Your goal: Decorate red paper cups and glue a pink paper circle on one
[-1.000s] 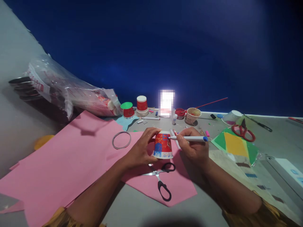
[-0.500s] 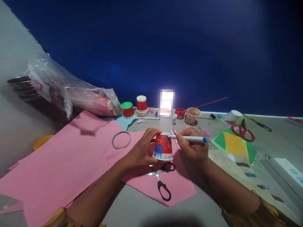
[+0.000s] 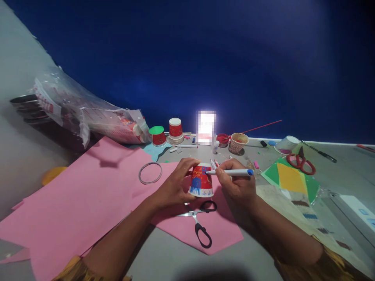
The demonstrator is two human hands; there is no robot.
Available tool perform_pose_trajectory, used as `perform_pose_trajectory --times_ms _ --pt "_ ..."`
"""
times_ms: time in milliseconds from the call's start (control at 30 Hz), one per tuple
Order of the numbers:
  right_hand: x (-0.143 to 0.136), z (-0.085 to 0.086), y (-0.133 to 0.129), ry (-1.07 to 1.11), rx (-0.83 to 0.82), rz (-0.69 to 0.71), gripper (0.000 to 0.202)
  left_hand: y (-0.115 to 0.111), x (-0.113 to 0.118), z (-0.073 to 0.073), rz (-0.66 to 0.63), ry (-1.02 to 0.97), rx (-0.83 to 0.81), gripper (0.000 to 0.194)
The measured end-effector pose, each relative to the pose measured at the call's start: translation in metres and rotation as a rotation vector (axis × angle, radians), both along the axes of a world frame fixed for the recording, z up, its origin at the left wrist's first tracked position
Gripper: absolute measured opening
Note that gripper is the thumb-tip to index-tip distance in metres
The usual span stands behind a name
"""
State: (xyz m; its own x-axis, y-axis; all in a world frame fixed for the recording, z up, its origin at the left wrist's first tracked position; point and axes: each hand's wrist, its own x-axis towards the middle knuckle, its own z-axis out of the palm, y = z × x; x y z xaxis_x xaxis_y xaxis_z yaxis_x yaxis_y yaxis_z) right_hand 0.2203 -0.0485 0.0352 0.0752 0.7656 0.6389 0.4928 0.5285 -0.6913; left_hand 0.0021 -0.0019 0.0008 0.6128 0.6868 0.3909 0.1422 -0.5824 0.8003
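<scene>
Your left hand [image 3: 170, 188] is grasping an upside-down, tapered red-and-white paper cup [image 3: 202, 181] at centre; your right hand [image 3: 241, 191], towards 4 o'clock, is pinching a slim white marker with a blue end [image 3: 238, 172], its tip meeting the cup wall. Were the curved wall turning in a loose hold, the tip could be skidding; excess squeezing could be denting the paper, and wet ink could be smearing. Open, black-handled metal scissors [image 3: 193, 214] are lying at 6 o'clock. Your left hand is hiding some fingertips; pixelation is masking a bright rectangle [image 3: 206, 127] at 12 o'clock.
</scene>
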Motion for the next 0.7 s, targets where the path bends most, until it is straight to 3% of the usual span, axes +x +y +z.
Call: perform_pose_trajectory --times_ms 567,700 --pt "0.006 -0.001 0.0 0.089 0.061 -0.011 0.01 0.001 -0.001 0.003 0.051 0.0 -0.032 0.09" --pt "0.014 -0.004 0.009 -0.113 0.036 0.093 0.021 0.001 -0.002 0.004 0.096 0.049 0.02 0.088"
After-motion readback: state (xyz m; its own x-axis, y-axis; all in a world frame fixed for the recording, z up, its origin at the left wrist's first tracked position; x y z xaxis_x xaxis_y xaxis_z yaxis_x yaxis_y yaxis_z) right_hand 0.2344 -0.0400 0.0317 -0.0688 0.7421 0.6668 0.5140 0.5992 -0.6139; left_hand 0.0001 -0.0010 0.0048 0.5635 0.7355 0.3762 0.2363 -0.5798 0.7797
